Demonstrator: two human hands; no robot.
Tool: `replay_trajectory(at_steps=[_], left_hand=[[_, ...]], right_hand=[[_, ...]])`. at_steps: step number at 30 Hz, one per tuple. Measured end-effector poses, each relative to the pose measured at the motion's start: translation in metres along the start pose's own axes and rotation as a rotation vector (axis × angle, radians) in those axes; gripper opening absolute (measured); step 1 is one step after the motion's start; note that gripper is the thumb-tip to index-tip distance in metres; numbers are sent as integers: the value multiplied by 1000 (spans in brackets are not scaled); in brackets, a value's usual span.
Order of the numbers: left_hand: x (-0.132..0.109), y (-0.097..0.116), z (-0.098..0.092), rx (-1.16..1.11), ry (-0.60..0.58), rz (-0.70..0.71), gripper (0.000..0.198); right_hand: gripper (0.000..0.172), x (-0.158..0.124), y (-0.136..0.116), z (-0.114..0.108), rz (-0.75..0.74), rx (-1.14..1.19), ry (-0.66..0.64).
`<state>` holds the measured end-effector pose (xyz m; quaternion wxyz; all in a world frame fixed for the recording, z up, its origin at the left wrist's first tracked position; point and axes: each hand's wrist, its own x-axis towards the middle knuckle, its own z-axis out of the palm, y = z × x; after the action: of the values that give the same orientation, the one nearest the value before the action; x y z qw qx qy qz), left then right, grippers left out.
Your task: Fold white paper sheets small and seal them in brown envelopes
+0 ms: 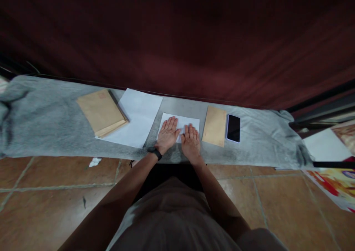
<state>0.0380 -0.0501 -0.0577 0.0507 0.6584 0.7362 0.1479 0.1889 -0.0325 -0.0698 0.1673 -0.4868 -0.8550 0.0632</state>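
Observation:
A folded sheet of white paper (181, 121) lies on the grey cloth in front of me. My left hand (168, 133) is open and rests flat on its left part, with a dark band on the wrist. On the right part my right hand (190, 140) lies flat too, fingers stretched out and slightly apart. Both palms hide much of the sheet's near edge. Just right of the sheet is a single brown envelope (215, 123), which neither hand touches.
A stack of brown envelopes (100, 110) sits on larger white sheets (140, 112) to the left. A phone (233, 128) lies right of the single envelope. Grey cloth (55, 129) covers the long surface, with a dark red curtain (177, 51) behind. Tiled floor (263, 199) shows below.

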Motion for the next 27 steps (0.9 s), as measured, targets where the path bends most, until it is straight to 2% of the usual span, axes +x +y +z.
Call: replay_trajectory(at_steps=[7, 10, 16, 21, 24, 27], left_hand=[[-16, -20, -6, 15, 40, -93, 65], [-17, -21, -5, -3, 49, -105, 65], [-17, -20, -5, 25, 31, -97, 65], [-19, -18, -8, 77, 33, -87, 64], [-21, -14, -12, 90, 40, -73, 63], [-20, -6, -14, 74, 49, -5, 63]], right_hand=[[58, -16, 16, -8, 86, 22, 48], [57, -9, 5, -11, 113, 36, 25], [57, 29, -26, 2, -5, 98, -65], [57, 28, -4, 13, -9, 30, 2], [57, 21, 14, 12, -12, 8, 58], [57, 17, 21, 10, -6, -1, 73]])
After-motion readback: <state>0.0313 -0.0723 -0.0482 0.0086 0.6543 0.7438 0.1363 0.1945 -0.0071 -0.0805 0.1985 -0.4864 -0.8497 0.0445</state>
